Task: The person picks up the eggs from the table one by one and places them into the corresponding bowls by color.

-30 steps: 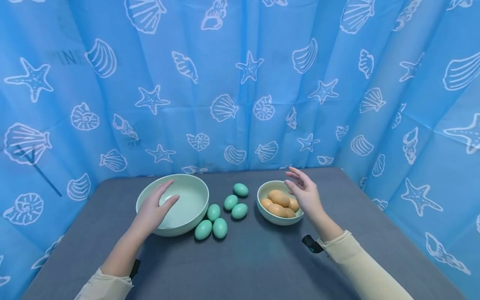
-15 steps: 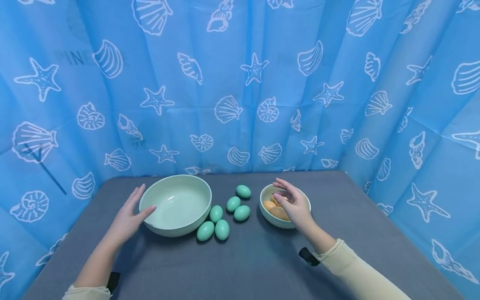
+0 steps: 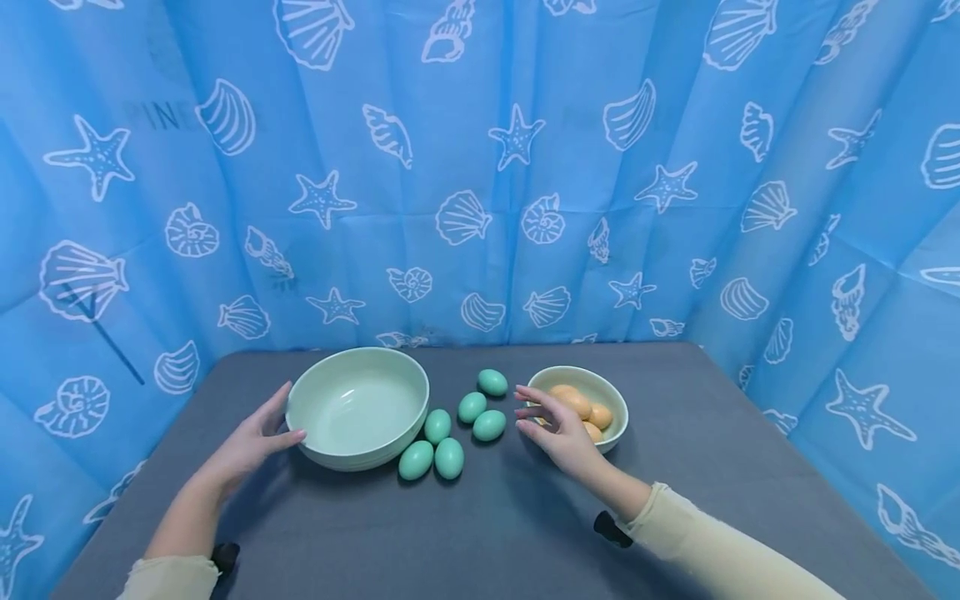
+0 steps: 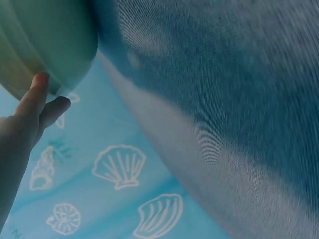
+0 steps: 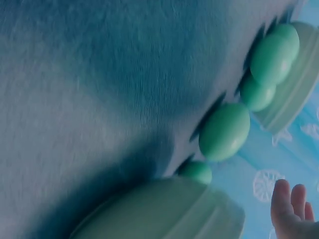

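A large pale green bowl stands at the left with nothing inside it. My left hand is at its left side, thumb and fingers spread along the rim; in the left wrist view a fingertip overlaps the outer wall of the bowl. Over the left rim of a smaller pale green bowl hovers my right hand, fingers loosely bent and holding nothing. Several light brown eggs lie in that bowl, partly hidden by the hand. Several green eggs rest on the table between the bowls.
A grey cloth covers the table. Behind and beside it hangs a blue curtain with white shells and starfish. The nearest green eggs lie close against the large bowl's right side.
My left hand has moved from over the large bowl out to its left rim. My right hand has moved left and nearer, from the small bowl's right side to its left edge.
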Available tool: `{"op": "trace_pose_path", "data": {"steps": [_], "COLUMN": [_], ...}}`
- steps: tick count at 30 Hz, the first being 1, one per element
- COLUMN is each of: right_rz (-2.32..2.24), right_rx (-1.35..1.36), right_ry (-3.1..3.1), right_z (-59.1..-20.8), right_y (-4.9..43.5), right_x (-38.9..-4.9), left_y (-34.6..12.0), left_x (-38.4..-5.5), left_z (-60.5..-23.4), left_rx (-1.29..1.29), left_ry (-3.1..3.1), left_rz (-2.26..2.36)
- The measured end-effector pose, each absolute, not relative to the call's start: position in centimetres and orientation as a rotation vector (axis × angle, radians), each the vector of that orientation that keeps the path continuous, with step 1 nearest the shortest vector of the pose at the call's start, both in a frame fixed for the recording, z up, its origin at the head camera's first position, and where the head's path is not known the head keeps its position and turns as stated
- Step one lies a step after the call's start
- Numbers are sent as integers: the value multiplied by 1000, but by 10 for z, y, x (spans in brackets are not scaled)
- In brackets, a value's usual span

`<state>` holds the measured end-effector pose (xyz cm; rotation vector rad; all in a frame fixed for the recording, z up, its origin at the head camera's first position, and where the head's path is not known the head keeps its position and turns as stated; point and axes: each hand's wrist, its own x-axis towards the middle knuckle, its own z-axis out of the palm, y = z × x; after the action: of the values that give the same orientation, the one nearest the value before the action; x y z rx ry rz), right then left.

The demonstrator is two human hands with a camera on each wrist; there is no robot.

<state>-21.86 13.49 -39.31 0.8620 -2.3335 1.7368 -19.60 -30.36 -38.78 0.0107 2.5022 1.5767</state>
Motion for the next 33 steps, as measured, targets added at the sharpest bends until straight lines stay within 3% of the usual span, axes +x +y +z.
{"op": "trace_pose_path", "data": {"steps": [21,33], "right_rz": [1930,1585], "right_rx": [976,1081], "right_ry": [-2786,-2985], "right_z": [-409,-417], "right_y": [100,81], "right_x": [-228,-236], "left_y": [-301,-304], "left_x": [-209,-207], "left_z": [-396,-402], "left_rx": [-146,-160], "left_ry": [2468,2444], "left_rz": [1627,1616]}}
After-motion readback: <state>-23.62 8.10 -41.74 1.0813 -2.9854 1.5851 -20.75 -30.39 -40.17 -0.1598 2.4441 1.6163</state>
